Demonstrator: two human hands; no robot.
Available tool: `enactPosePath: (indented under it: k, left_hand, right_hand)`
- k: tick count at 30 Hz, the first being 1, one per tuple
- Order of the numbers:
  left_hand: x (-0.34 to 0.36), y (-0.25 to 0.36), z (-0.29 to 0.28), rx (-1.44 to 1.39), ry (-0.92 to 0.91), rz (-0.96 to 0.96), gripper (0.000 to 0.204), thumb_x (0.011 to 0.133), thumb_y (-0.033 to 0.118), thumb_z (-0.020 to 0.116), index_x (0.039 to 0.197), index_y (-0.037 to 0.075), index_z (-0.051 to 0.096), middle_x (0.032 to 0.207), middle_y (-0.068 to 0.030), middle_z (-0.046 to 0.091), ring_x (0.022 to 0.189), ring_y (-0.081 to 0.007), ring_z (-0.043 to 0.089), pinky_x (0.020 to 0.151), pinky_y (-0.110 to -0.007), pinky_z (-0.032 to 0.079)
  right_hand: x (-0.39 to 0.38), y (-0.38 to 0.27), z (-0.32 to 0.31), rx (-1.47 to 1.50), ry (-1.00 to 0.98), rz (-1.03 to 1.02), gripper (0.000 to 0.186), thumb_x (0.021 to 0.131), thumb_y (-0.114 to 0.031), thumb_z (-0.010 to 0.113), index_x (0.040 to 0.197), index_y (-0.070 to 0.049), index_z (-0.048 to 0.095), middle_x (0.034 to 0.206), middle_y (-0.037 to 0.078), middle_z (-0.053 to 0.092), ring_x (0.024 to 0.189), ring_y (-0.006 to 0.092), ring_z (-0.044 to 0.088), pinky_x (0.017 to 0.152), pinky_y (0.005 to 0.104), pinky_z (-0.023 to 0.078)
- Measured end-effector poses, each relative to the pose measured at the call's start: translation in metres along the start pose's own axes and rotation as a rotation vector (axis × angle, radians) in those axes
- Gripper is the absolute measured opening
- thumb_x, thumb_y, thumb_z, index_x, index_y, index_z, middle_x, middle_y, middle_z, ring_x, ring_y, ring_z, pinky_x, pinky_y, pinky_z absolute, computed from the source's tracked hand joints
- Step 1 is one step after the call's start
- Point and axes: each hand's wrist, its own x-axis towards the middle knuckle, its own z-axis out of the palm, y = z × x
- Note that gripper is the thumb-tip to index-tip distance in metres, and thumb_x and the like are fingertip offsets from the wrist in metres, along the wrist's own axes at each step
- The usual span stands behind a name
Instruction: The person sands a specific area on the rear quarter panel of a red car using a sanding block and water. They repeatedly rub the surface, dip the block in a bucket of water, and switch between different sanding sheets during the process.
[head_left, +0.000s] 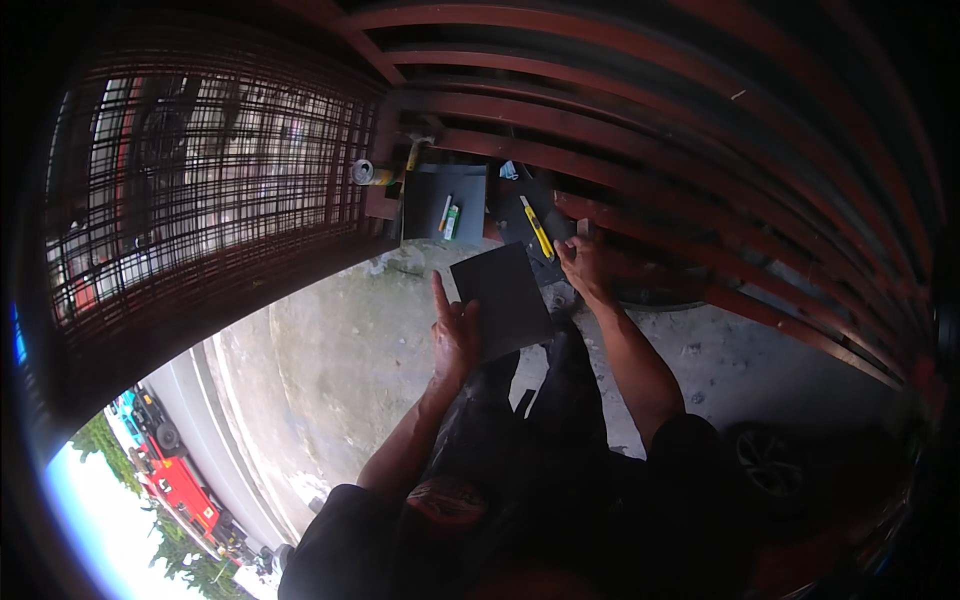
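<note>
My left hand (457, 335) grips a dark grey square sheet (505, 298) at its left edge, with the thumb over the face and the index finger stretched out. The sheet tilts above my lap. Off its right side, my right hand (584, 265) is raised with its fingers curled in; whatever they hold, if anything, is too dark to make out. Close by its fingertips lies a yellow snap-off utility knife (538, 228), on a dark surface beyond the sheet.
An open grey tray (420, 215) holds a small green-and-white pack (452, 222) and a slim white-and-orange stick (444, 212). A can (364, 173) stands left of it. Red-brown metal bars (600, 165) rise ahead and right; a wire grille (220, 170) is left. A red truck (182, 490) shows outside.
</note>
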Motion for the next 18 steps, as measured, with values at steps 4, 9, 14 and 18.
enactPosePath:
  k: [4,9,14,18]
  left_hand:
    - [-0.005,0.047,-0.012,-0.08,-0.056,0.244,0.062,0.101,0.009,0.059,0.158,0.015,0.036,0.084,-0.0173,0.069,0.076,-0.038,0.07,0.07,-0.048,0.053]
    - [-0.016,0.096,-0.003,0.047,-0.336,0.693,0.037,0.1,0.008,0.061,0.136,0.012,0.066,0.095,-0.0178,0.074,0.085,-0.0337,0.073,0.075,-0.042,0.057]
    - [-0.042,0.119,0.024,0.084,-0.865,1.095,0.041,0.098,0.023,0.068,0.137,0.014,0.065,0.116,-0.0237,0.069,0.1,-0.0394,0.071,0.089,-0.046,0.055]
    - [-0.11,0.074,0.0,0.193,-1.139,1.383,0.046,0.096,0.04,0.07,0.132,0.012,0.07,0.132,-0.0292,0.063,0.111,-0.0425,0.068,0.097,-0.047,0.053]
  right_hand:
    - [-0.043,-0.01,-0.069,0.38,-0.132,0.243,0.056,0.099,-0.054,0.064,0.081,-0.001,0.073,0.076,0.011,0.067,0.065,0.0231,0.06,0.067,0.0369,0.05]
    - [-0.128,-0.099,-0.183,1.019,-0.281,0.491,0.048,0.106,-0.045,0.058,0.122,-0.002,0.07,0.111,0.0,0.07,0.101,0.0077,0.063,0.095,0.0292,0.049]
    - [-0.247,-0.156,-0.21,0.847,0.289,0.583,0.036,0.104,-0.033,0.064,0.116,0.0,0.07,0.097,0.005,0.073,0.088,0.0112,0.066,0.08,0.0322,0.053]
    - [-0.389,-0.227,-0.153,0.804,0.554,0.766,0.034,0.102,-0.034,0.063,0.115,-0.004,0.071,0.093,0.007,0.073,0.088,0.0166,0.069,0.08,0.0341,0.054]
